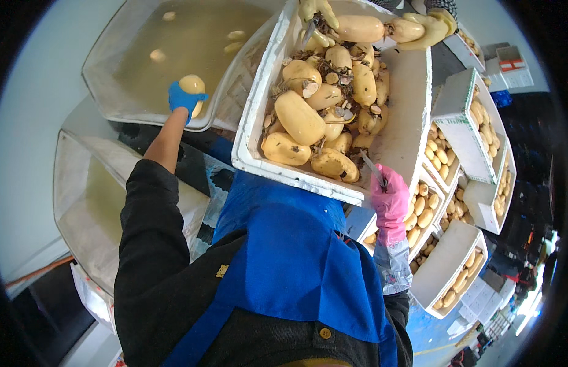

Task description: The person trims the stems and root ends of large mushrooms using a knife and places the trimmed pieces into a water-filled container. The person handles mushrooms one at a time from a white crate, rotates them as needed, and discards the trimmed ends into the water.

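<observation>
In a blue glove, my left hand (182, 98) grips a lotus root segment (192, 84) over the near rim of a white tub (148, 120) of murky water. My right hand (390, 195), gloved in pink, holds a knife (372, 166) whose blade points into a white foam box (414, 96). Inside that box lies a heap of lotus roots (300, 117) with dark root tufts and cut-off ends among them. Several pale pieces (158, 56) show in the tub's water.
Across the box, another person's gloved hands (424, 32) hold a joined lotus root (361, 28) and a knife (310, 31). Foam boxes of lotus roots (467, 270) are stacked at right. A second tub (66, 183) stands at left. A blue apron (284, 257) covers my front.
</observation>
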Available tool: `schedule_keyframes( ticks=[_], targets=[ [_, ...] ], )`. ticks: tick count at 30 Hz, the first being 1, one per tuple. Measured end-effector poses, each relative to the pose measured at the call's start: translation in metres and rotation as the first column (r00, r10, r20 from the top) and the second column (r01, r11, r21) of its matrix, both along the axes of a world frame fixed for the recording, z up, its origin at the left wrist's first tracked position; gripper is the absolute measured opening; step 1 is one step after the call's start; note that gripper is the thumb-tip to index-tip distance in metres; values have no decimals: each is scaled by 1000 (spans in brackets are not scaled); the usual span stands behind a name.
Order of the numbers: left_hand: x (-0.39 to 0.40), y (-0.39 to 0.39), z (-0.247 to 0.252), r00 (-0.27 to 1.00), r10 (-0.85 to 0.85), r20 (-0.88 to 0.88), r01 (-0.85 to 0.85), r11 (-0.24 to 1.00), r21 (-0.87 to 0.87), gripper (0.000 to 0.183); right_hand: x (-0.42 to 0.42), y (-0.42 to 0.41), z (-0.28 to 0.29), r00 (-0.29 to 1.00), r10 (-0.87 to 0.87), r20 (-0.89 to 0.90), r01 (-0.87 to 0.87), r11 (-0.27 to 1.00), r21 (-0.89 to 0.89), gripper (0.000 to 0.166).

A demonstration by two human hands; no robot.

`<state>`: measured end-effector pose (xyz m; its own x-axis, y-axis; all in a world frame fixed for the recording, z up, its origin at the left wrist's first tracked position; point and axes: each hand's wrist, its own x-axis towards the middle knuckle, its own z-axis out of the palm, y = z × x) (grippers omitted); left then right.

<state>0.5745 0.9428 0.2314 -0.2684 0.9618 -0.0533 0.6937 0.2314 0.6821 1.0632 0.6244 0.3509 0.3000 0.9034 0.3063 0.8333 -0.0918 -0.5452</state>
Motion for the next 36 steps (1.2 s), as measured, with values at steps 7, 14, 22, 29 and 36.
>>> schedule_keyframes(
  ticks=[7,14,22,29,36],
  targets=[
    [-19,27,-90,995,53,82,-33,974,-223,92,-2,5,3,995,12,104,-8,999,-44,13],
    [-43,54,-142,776,-495,-390,255,812,-525,50,-6,10,9,994,-3,110,11,997,-77,11],
    [116,-34,101,546,-829,-119,788,460,410,39,-1,7,8,1000,-21,-5,21,995,-95,13],
    [263,-100,116,-421,-613,-668,852,-15,-523,98,5,2,2,993,-47,-105,34,992,-119,30],
    [261,-88,107,-215,-850,-481,855,74,-513,98,14,-1,8,977,19,-215,-32,998,-56,32]
  ],
)
